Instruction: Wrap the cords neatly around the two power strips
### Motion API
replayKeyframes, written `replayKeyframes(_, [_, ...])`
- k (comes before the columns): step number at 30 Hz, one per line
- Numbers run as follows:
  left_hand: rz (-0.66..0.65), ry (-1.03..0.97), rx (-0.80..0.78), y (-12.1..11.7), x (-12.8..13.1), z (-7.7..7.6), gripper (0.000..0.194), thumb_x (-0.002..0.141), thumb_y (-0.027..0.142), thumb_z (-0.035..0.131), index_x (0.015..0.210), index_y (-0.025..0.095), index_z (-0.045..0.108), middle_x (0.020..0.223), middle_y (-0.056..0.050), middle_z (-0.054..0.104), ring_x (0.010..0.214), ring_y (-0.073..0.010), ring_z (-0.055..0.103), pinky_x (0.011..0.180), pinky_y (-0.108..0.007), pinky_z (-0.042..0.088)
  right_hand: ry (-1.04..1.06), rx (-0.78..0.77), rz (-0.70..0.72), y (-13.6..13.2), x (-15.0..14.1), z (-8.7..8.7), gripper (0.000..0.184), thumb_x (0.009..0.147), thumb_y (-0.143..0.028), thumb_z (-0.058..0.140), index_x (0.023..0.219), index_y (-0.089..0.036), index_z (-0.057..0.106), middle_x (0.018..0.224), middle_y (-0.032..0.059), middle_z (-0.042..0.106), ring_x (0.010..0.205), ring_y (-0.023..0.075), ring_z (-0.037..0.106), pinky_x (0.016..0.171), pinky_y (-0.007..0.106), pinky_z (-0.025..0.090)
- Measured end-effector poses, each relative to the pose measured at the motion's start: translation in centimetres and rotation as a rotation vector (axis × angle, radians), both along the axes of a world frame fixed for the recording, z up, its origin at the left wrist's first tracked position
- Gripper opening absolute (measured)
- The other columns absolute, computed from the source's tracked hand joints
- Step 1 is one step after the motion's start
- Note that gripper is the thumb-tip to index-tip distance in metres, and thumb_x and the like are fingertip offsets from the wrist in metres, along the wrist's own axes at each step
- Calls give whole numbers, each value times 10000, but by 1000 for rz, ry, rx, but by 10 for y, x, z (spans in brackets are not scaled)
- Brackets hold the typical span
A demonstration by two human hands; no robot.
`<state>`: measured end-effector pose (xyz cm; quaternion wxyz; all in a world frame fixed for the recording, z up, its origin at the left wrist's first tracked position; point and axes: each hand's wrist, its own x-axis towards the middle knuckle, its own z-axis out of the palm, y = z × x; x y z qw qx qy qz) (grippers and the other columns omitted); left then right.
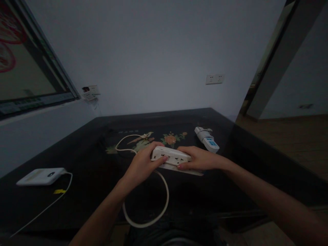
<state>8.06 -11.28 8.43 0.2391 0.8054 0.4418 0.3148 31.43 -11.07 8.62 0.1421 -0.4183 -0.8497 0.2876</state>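
Note:
Both my hands grip a white power strip above the middle of the dark table, its row of sockets turned toward me. Around its left end are the fingers of my left hand, with the thumb on the socket face. My right hand clasps the other end, thumb along the lower edge. A pale flat piece shows just under the strip; I cannot make out what it is. The white power cord loops below my left hand toward the table's near edge, and another stretch curves behind that hand.
A second power strip, with its cord wound round it, lies at the back right of the black table. At the left rests a white power bank with a cable beside a yellow scrap. Wall sockets are behind.

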Motion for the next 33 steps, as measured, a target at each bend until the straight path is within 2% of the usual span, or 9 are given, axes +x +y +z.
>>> replayKeyframes(5, [10,30,31,-4,0,-1,294,821,351,612,1076,219,546,912,-13,651,796,-186,606,683,-282,440,44,6,-12,-5,0,-7,342,811,-462,616,943,-151,567,847,38,615,741,169,572,601,247,383])
replayKeyframes(9, [12,42,12,-6,1,0,290,828,362,607,1076,225,547,930,-15,655,812,-191,608,695,-286,442,117,-53,-28,-9,-2,-13,337,802,-467,622,912,-154,564,815,19,598,722,153,554,587,236,377])
replayKeyframes(17, [-98,35,-101,-6,-1,4,372,798,334,642,1136,218,536,1036,-48,673,909,-216,631,774,-317,473,163,-120,-52,-10,-1,-14,336,765,-463,653,857,-147,582,764,8,591,688,142,536,564,224,366])
replayKeyframes(22, [-128,29,-123,-8,-1,5,378,811,329,625,1162,228,529,1068,-49,672,926,-218,635,793,-328,480,165,-130,-13,-10,1,-11,378,766,-484,656,911,-139,598,815,18,608,729,149,551,597,229,392])
replayKeyframes(26, [-108,28,-101,-9,0,6,373,817,336,621,1162,228,534,1055,-47,675,913,-216,637,783,-320,481,168,-134,-2,-11,2,-10,433,715,-485,713,954,-141,600,882,26,625,801,167,576,643,235,416])
replayKeyframes(33, [-114,28,-125,-7,-1,3,360,823,333,619,1154,219,533,1022,-36,675,875,-200,634,749,-303,483,163,-167,-17,-11,2,-12,403,752,-486,680,937,-138,595,869,32,632,780,163,578,627,233,410])
